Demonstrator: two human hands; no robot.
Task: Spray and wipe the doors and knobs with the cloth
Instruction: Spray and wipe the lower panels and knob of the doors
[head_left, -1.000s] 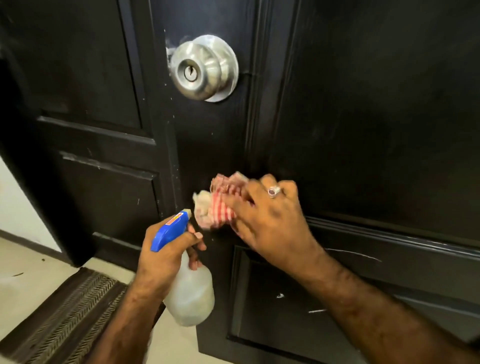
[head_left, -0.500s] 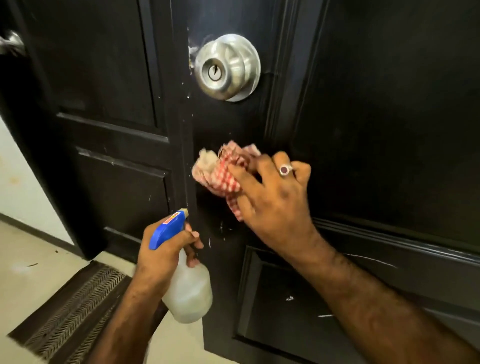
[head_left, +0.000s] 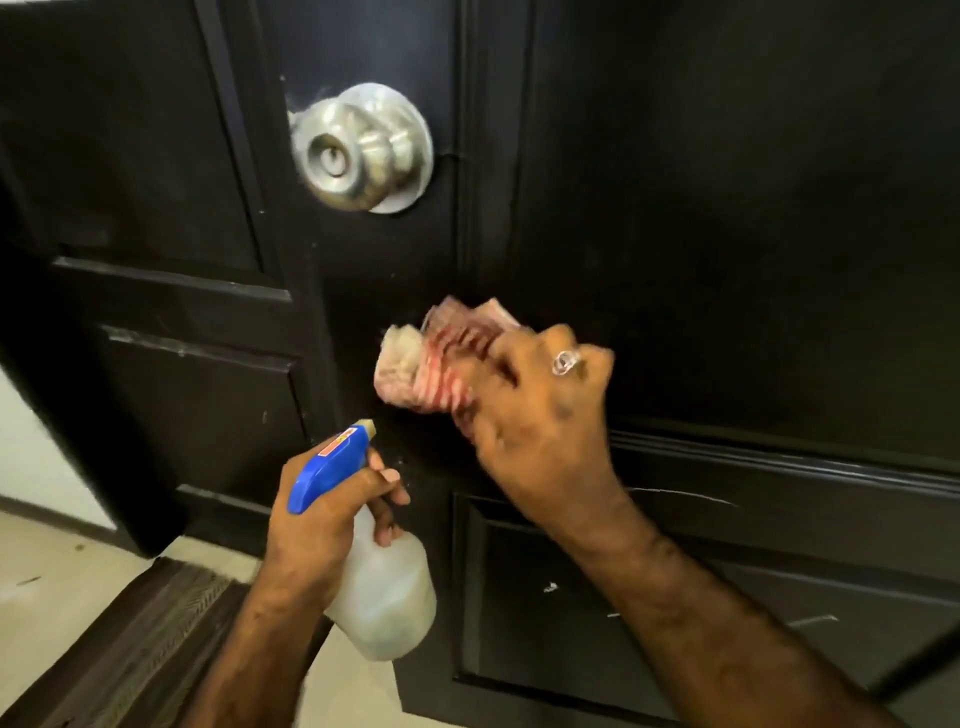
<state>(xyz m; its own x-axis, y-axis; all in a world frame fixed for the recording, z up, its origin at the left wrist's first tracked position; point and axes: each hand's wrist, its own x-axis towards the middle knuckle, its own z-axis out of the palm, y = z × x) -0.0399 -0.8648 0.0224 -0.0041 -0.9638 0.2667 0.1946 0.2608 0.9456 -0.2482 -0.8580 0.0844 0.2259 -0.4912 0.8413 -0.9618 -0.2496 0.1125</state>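
The cloth (head_left: 441, 358), a red-and-white checked rag, is getting bunched up in the right hand (head_left: 540, 426) and pressed against the black door (head_left: 727, 208). The fingers are curling tight around the wad, with the loose end sticking out toward the door edge. It's blurry, so the hand is probably mid-swipe, but that's my read, not something I can see for sure.

Up and to the left of that grip, the silver knob (head_left: 358, 148) is sitting well clear of the cloth, with some whitish flecks around its plate that look like spray or dust. Down and to the left of the rag, the left hand (head_left: 332, 514) is wrapping fully around the neck of the spray bottle (head_left: 379, 597), index finger resting near the trigger under the blue head, nozzle pointing roughly at the door just below the cloth. Further down, a ribbed doormat (head_left: 130, 639) is lying on the pale floor (head_left: 47, 571).

What could go sideways, I reckon:
- The rag is so balled up that only a small patch is touching, so streaks are getting left behind.
- A squeeze of the trigger now could be soaking the knuckles instead of the panel.
- The keyhole could be taking in liquid once the knob gets its turn.
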